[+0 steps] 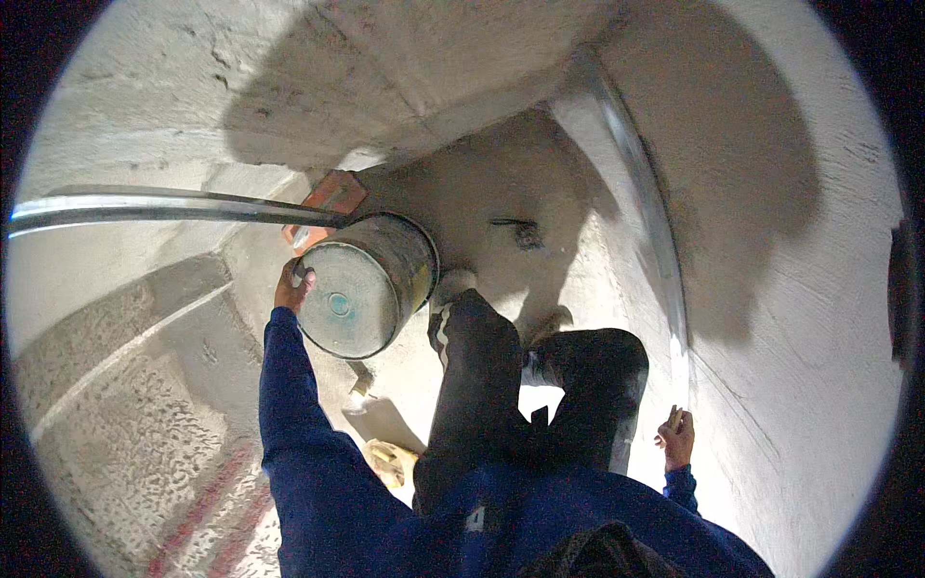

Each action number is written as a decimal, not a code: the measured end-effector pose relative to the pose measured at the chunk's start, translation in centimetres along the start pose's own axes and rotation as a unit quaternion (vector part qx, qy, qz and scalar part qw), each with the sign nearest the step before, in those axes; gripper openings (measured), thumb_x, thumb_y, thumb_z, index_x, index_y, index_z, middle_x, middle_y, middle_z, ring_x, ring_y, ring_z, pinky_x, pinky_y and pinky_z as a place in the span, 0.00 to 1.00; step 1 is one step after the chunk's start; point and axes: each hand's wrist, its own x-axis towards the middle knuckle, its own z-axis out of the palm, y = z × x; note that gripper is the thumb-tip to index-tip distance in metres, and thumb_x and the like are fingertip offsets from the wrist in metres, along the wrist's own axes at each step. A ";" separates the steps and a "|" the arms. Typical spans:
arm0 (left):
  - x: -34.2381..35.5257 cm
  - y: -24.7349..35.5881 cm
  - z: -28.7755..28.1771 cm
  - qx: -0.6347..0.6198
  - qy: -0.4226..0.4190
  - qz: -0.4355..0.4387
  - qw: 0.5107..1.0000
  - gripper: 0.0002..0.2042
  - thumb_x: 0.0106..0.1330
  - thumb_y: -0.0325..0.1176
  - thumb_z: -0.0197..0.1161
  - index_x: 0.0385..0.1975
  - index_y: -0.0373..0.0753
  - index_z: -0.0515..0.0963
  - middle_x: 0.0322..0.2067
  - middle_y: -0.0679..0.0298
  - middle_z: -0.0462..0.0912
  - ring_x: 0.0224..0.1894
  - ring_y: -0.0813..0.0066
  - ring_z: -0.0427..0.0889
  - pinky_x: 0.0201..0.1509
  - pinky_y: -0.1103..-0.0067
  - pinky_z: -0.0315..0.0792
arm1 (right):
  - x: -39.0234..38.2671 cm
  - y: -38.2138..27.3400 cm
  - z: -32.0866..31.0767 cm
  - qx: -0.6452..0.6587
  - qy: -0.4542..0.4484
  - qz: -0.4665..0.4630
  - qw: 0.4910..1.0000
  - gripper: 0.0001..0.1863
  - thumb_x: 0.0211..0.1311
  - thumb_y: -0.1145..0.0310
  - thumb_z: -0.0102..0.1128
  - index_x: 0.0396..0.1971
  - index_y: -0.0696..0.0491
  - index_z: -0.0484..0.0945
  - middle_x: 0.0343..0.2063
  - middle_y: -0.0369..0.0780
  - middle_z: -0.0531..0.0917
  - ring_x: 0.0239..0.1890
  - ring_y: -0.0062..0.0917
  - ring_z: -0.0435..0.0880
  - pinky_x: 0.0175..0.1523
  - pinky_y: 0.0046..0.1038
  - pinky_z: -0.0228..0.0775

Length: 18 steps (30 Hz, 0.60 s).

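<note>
A dirty, dark-sided bucket (339, 299) is tilted, its pale round end with a bluish spot in the middle facing me. My left hand (295, 286) is closed on the left edge of that end, thumb over the rim. Out to the right, near the wall, my right hand (677, 439) has its fingers bent together at the lower end of a long metal bar (644, 173). Glare there hides whether the fingers grip the bar or some small thing. Behind the bucket lies an orange-red flat tool (337, 195), partly covered.
A second long metal bar (173, 205) runs from the left to the bucket. A small dark lump (526, 234) lies on the floor ahead. Beside my left leg are a yellowish bag-like thing (388, 464) and a tool's dark handle (360, 376). Rough plastered walls (771, 289) stand close around.
</note>
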 end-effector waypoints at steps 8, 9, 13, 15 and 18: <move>-2.8 0.4 0.1 0.031 -0.034 -0.140 0.989 0.30 0.55 0.51 0.63 0.56 0.48 0.67 0.49 0.56 0.74 0.49 0.61 0.74 0.49 0.69 0.70 | -10.8 -3.7 -10.4 -0.054 -0.026 0.023 0.998 0.16 0.43 0.74 0.53 0.36 0.55 0.65 0.20 0.35 0.72 0.18 0.17 0.73 0.21 0.19 0.68; -3.4 0.9 0.0 0.011 -0.039 -0.140 0.989 0.30 0.56 0.51 0.62 0.57 0.49 0.66 0.50 0.55 0.74 0.50 0.61 0.74 0.50 0.69 0.70 | -11.7 -3.7 -11.0 -0.042 -0.025 0.008 0.999 0.15 0.43 0.75 0.53 0.36 0.55 0.65 0.20 0.36 0.71 0.19 0.17 0.73 0.21 0.19 0.68; -5.1 1.7 -0.4 -0.005 -0.053 -0.167 0.985 0.31 0.59 0.55 0.57 0.61 0.51 0.62 0.54 0.51 0.70 0.53 0.58 0.72 0.51 0.68 0.70 | -14.4 -4.1 -9.6 -0.080 0.005 0.032 0.996 0.14 0.47 0.74 0.53 0.37 0.57 0.67 0.20 0.34 0.70 0.19 0.16 0.70 0.24 0.20 0.67; -5.7 1.0 -0.1 -0.068 -0.041 -0.236 0.968 0.31 0.60 0.54 0.56 0.61 0.47 0.62 0.52 0.51 0.72 0.52 0.58 0.73 0.51 0.69 0.70 | -15.8 -4.6 -7.1 -0.015 -0.034 0.025 0.999 0.15 0.48 0.74 0.54 0.39 0.57 0.67 0.20 0.34 0.71 0.19 0.16 0.70 0.24 0.19 0.66; -7.3 -0.3 1.0 0.049 -0.037 -0.242 0.968 0.31 0.61 0.53 0.55 0.61 0.44 0.61 0.49 0.53 0.75 0.51 0.60 0.74 0.51 0.72 0.70 | -19.0 -5.3 -3.4 0.006 -0.059 0.026 0.998 0.16 0.47 0.74 0.55 0.39 0.57 0.67 0.20 0.35 0.72 0.20 0.16 0.72 0.26 0.20 0.67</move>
